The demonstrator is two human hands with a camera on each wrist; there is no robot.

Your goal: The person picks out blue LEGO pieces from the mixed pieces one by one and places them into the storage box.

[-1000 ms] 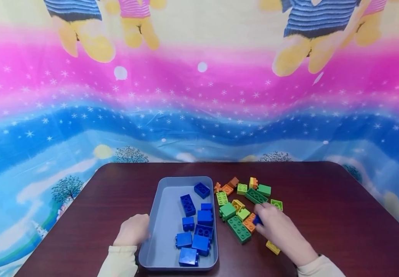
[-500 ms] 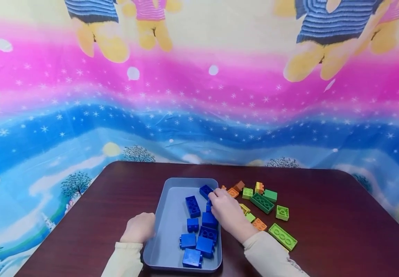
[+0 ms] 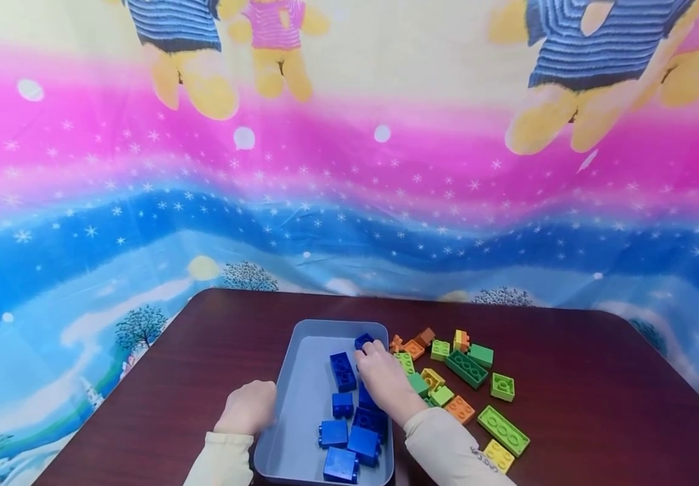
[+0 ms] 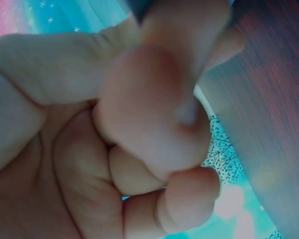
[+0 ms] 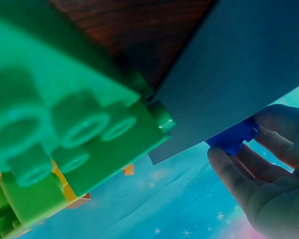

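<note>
Reaching over the right wall of the grey tray (image 3: pixel 301 378), the right hand (image 3: pixel 384 379) holds a small blue brick (image 5: pixel 232 137) between curled fingertips (image 5: pixel 224 167); the wrist view shows the fingers bent round it, just above the tray's edge. From the head camera the brick itself is mostly hidden under the hand, which lies over the tray's far right portion, near the blue bricks (image 3: pixel 349 432) already lying inside. The left hand (image 3: pixel 246 408) rests against the tray's left wall with its fingers curled into a loose fist; whether it actually clamps the rim cannot be told from either view. Right of the tray, on the dark wooden table (image 3: pixel 568 351), lies a loose group of green, orange and yellow bricks (image 3: pixel 467 378), including a long lime brick (image 3: pixel 503 430) nearest the right sleeve.
</note>
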